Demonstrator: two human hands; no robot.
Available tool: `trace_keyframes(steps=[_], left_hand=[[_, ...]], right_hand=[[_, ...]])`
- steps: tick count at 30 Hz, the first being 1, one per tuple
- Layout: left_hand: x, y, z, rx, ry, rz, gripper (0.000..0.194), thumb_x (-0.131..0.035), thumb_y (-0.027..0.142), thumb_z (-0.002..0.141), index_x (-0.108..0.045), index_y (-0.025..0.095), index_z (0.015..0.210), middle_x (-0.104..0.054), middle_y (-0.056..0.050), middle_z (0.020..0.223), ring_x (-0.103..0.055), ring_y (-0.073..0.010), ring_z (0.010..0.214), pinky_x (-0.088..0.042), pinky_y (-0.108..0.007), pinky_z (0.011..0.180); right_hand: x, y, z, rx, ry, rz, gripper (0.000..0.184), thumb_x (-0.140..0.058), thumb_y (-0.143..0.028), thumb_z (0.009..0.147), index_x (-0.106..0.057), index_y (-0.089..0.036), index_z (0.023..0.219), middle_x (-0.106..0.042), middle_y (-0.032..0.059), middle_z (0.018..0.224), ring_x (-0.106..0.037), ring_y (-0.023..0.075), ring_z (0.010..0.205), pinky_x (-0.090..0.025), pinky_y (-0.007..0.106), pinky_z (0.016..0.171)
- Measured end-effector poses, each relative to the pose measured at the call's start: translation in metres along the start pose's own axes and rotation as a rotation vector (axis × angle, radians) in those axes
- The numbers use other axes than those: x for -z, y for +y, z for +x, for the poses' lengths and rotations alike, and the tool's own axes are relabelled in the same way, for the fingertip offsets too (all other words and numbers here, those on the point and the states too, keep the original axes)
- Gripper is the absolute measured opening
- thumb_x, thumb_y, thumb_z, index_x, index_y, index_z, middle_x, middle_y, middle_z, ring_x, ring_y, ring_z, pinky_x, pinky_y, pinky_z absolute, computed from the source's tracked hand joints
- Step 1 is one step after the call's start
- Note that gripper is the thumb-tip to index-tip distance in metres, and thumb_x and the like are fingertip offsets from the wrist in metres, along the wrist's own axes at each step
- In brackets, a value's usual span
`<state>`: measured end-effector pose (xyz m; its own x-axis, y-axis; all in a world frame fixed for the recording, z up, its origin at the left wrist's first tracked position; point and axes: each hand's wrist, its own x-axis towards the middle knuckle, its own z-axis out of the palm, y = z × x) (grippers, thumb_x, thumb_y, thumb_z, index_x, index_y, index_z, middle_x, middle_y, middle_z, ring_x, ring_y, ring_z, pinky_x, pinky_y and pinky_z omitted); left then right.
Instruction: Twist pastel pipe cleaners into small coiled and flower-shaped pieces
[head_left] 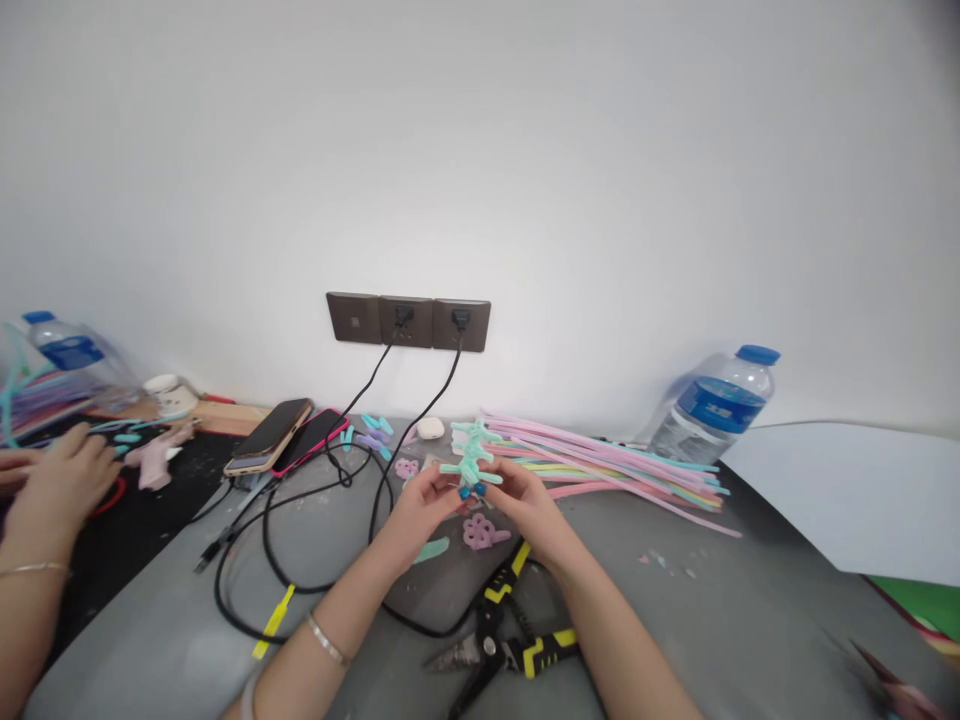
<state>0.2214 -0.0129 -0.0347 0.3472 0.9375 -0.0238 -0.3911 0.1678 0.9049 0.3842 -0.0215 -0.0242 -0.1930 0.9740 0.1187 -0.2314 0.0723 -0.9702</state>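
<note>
From my remote view, the far left of the frame shows a co-worker's hands (64, 490) above a black table; I cannot tell what they hold. A water bottle (71, 350) leans against the wall behind them. Left of centre, two phones (277, 437) lie overlapping, and black cables (220, 590) loop across the grey table (161, 640) below the wall sockets (409, 322). At the centre I have the mint fuzzy shape (472, 455) held up between my two hands: the left hand (420, 515) pinches it from the left, the right hand (529, 505) from the right, fingertips close together. Just below them lies a pink fuzzy flower (480, 532), and at lower centre, pliers (491, 640) with yellow and black handles. Right of centre, a bundle of fuzzy sticks (600, 460) reaches towards a second bottle (716, 405), tilted against the wall. White paper (847, 490) fills the right edge.
</note>
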Motion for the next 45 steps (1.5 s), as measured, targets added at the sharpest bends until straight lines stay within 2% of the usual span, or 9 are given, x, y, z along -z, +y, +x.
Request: trace_keyframes(steps=[4,9,14,20,24,30,36,40,45], left_hand=[[0.001,0.006,0.0,0.065,0.017,-0.08,0.035,-0.085,0.039,0.059,-0.074,0.014,0.08,-0.071,-0.005,0.074,-0.066,-0.016,0.069,-0.053,-0.031,0.074],[0.004,0.006,0.002,0.111,0.028,-0.133,0.033,-0.089,0.029,0.054,-0.072,0.014,0.078,-0.07,-0.003,0.071,-0.065,-0.0131,0.062,-0.053,-0.027,0.066],[0.002,0.009,0.002,0.057,0.078,-0.162,0.027,-0.086,0.023,0.058,-0.07,0.013,0.077,-0.07,-0.002,0.072,-0.064,-0.0111,0.063,-0.053,-0.025,0.069],[-0.003,0.01,0.002,0.005,0.227,-0.235,0.032,-0.089,0.023,0.05,-0.068,0.015,0.073,-0.069,0.001,0.068,-0.065,-0.0116,0.063,-0.054,-0.025,0.069],[-0.002,0.007,0.002,-0.013,0.224,-0.189,0.03,-0.088,0.024,0.052,-0.068,0.015,0.071,-0.068,0.0,0.068,-0.066,-0.013,0.067,-0.055,-0.027,0.073],[0.003,0.001,0.004,-0.064,0.226,-0.079,0.031,-0.088,0.027,0.053,-0.067,0.014,0.073,-0.068,-0.001,0.068,-0.064,-0.0136,0.066,-0.055,-0.028,0.071],[0.0,0.002,0.003,-0.085,0.261,-0.098,0.034,-0.088,0.025,0.051,-0.067,0.014,0.075,-0.07,-0.001,0.07,-0.064,-0.0138,0.067,-0.054,-0.027,0.069],[-0.005,0.003,0.001,-0.041,0.214,-0.13,0.036,-0.088,0.025,0.051,-0.066,0.014,0.076,-0.071,-0.002,0.07,-0.066,-0.0151,0.068,-0.054,-0.029,0.071],[-0.004,0.005,0.001,0.041,0.135,-0.116,0.038,-0.089,0.024,0.052,-0.059,0.015,0.074,-0.071,0.0,0.066,-0.065,-0.0127,0.061,-0.054,-0.026,0.066]], right_hand=[[0.003,-0.002,-0.002,-0.01,-0.036,-0.003,0.025,-0.074,-0.039,0.073,-0.069,-0.02,0.088,-0.068,0.003,0.086,-0.061,0.0189,0.08,-0.046,0.031,0.075],[0.0,-0.006,-0.003,-0.005,-0.074,-0.058,0.023,-0.072,-0.039,0.074,-0.07,-0.021,0.088,-0.067,0.0026,0.085,-0.059,0.0183,0.078,-0.045,0.029,0.07],[0.0,-0.002,-0.001,-0.021,-0.055,-0.028,0.028,-0.074,-0.04,0.072,-0.071,-0.021,0.092,-0.066,0.0023,0.082,-0.057,0.0174,0.075,-0.043,0.027,0.066],[0.002,0.004,0.0,-0.038,-0.028,-0.054,0.026,-0.073,-0.039,0.073,-0.072,-0.019,0.089,-0.063,0.0009,0.07,-0.052,0.0143,0.065,-0.039,0.027,0.062],[0.001,0.005,0.002,-0.031,0.018,-0.086,0.023,-0.075,-0.039,0.07,-0.069,-0.017,0.075,-0.062,0.0003,0.067,-0.048,0.0125,0.059,-0.036,0.026,0.057],[0.001,0.01,0.003,-0.007,0.023,-0.12,0.026,-0.074,-0.041,0.069,-0.062,-0.018,0.07,-0.055,-0.0024,0.061,-0.045,0.0115,0.055,-0.035,0.025,0.054],[-0.005,0.007,0.001,0.028,-0.025,-0.086,0.029,-0.073,-0.044,0.072,-0.06,-0.019,0.081,-0.057,-0.0005,0.071,-0.052,0.014,0.064,-0.041,0.026,0.06],[-0.007,0.004,0.0,0.02,-0.039,-0.048,0.033,-0.073,-0.044,0.073,-0.064,-0.021,0.095,-0.064,0.0035,0.084,-0.06,0.0194,0.078,-0.048,0.031,0.071],[-0.005,0.008,0.001,0.012,0.007,-0.008,0.029,-0.078,-0.043,0.067,-0.068,-0.021,0.083,-0.068,0.0044,0.088,-0.062,0.023,0.086,-0.05,0.035,0.078]])
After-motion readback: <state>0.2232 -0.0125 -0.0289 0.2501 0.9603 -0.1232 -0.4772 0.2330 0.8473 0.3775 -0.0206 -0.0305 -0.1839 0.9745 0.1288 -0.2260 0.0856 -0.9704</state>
